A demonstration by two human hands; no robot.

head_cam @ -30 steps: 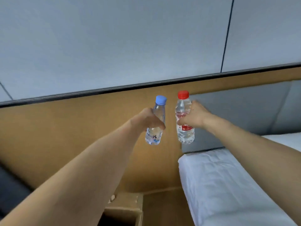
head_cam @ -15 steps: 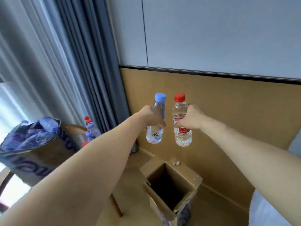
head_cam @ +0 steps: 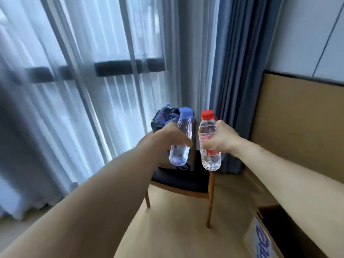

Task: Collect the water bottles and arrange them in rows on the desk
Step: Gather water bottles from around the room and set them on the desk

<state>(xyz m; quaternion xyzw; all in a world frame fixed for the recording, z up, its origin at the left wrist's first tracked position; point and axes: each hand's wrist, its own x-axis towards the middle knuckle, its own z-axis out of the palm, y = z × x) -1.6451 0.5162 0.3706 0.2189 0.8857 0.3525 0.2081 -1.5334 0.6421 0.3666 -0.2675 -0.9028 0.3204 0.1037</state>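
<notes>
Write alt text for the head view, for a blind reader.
Two outstretched arms hold water bottles side by side: the left hand grips a blue-capped bottle, the right hand a red-capped bottle. Behind them a chair carrying a box stands by a curtained window.
</notes>
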